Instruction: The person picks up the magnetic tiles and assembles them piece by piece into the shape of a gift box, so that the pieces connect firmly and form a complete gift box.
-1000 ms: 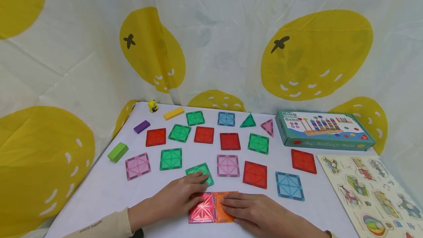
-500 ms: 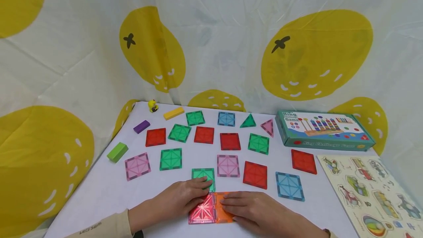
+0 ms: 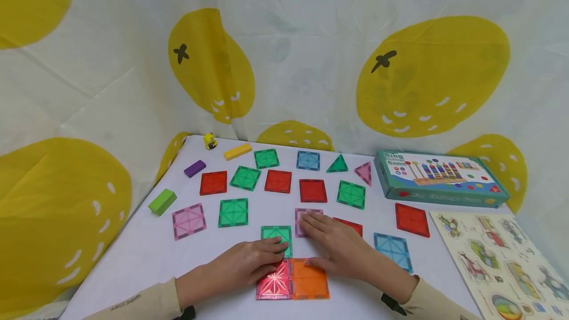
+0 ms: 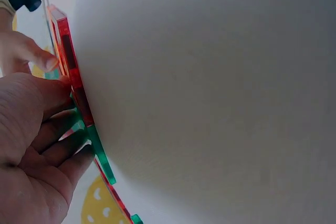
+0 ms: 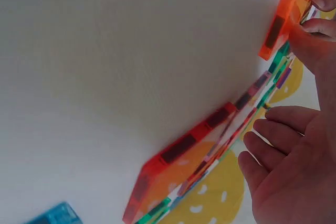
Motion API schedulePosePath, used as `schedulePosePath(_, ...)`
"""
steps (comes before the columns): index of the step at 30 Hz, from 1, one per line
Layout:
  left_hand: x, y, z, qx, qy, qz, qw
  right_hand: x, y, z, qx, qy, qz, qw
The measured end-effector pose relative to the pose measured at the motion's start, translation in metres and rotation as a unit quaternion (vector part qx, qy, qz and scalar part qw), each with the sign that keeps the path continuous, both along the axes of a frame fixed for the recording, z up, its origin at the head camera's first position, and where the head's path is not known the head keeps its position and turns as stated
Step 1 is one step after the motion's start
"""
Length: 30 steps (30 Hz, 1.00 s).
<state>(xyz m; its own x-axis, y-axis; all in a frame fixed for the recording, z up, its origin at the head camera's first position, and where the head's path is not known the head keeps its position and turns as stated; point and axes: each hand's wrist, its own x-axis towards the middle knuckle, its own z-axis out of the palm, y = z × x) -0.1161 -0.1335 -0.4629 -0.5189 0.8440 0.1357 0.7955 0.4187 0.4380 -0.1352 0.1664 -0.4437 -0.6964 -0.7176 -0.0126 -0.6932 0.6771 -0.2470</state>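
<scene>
Two square magnetic tiles lie edge to edge near me in the head view, a pinkish-red tile and an orange tile. Directly beyond the pinkish-red one, a green tile lines up against its far edge. My left hand rests with extended fingers on the green tile and its thumb on the pinkish-red one. My right hand stretches its fingers over a pale pink tile, its thumb near the orange tile's far edge. The right hand partly hides a red tile.
Several green, red, pink and blue tiles spread across the white table, including a blue tile beside the right wrist. A ring game box and a picture puzzle board lie right. Small blocks, including a green block, lie left.
The green tile has turned straight and slid against the pinkish-red tile under my left hand. My right hand has left the orange tile and moved forward over the pale pink one.
</scene>
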Motion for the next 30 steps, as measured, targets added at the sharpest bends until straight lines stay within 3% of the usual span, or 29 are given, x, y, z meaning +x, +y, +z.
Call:
schedulePosePath(6,-0.002,0.002,-0.002,-0.003,0.023,-0.01,0.9997,0.001,-0.002,-0.009,0.011,-0.047,-0.018,0.999)
schedulePosePath(12,-0.004,0.001,-0.005,0.003,0.021,-0.014,0.9997,0.005,-0.003,-0.012,0.01,-0.074,-0.019,0.997)
schedulePosePath(30,-0.005,0.001,-0.002,0.003,0.023,-0.013,0.9996,0.04,-0.009,-0.012,0.042,-0.062,0.002,0.997)
